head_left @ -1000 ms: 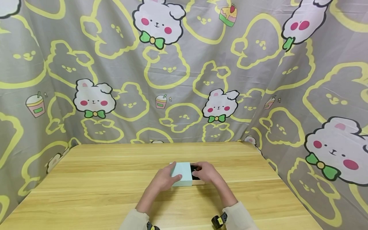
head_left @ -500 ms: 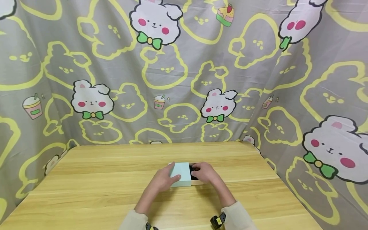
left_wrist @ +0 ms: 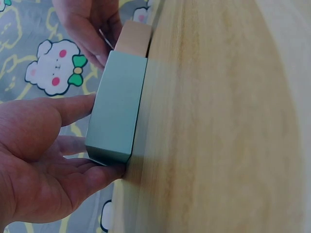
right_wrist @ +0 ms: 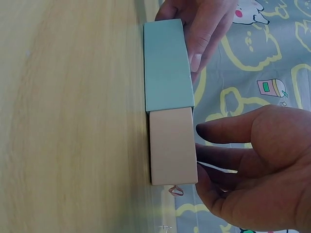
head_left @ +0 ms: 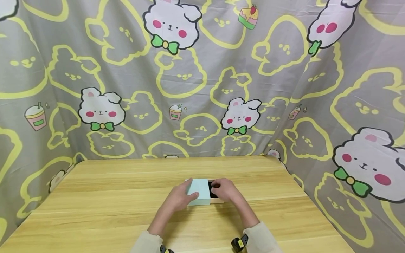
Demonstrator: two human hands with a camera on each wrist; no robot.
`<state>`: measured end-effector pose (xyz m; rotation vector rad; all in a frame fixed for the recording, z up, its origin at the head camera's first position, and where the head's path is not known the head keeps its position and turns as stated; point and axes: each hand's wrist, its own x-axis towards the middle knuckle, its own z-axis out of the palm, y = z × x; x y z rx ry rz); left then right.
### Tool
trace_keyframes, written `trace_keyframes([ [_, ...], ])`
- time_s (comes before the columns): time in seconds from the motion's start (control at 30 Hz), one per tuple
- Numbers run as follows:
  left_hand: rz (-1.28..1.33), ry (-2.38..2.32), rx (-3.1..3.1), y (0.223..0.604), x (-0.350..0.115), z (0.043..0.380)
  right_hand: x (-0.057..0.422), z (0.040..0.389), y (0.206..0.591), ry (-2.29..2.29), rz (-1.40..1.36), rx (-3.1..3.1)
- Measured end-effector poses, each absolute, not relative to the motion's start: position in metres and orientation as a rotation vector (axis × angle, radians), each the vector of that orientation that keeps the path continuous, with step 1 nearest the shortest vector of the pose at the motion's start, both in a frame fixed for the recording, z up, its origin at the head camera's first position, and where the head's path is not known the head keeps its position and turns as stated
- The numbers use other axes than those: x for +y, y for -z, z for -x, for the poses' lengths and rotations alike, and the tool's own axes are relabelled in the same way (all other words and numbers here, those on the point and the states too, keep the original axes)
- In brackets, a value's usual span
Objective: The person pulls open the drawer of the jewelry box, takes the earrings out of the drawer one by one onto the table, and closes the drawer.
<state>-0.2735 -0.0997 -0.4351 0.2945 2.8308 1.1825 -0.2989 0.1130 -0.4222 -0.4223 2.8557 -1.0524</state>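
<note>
A small slide-out box lies on the wooden table, its mint-green sleeve [head_left: 200, 190] on the left and its peach-coloured drawer [right_wrist: 173, 146] pulled partly out to the right. Black shows inside the drawer in the head view. My left hand [head_left: 179, 197] grips the sleeve, thumb on top and other fingers around its left end and far side. Bent fingers and thumb of my right hand [head_left: 226, 190] reach over the drawer's open top, tips inside. I cannot tell what they hold there. A small ribbon loop [right_wrist: 176, 191] sticks out from the drawer's end.
The wooden table [head_left: 126, 211] stretches around the box. Grey curtains [head_left: 196, 133] with rabbit and yellow outline prints hang behind it and along both sides. A black strap device [head_left: 239, 243] sits at the right wrist, by the beige sleeve cuff.
The head view has shifted very slightly. Both hands and the box stay in nearly the same place, and the drawer is out by about the same amount.
</note>
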Motion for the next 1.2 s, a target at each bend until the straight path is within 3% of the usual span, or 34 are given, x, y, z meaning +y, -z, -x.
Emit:
trace_keyframes([
  [1.2, -0.315, -1.166, 2.844, 0.4355, -0.1013, 0.2735, 0.1133, 0.3001, 0.4270, 1.161, 0.398, 2.883],
])
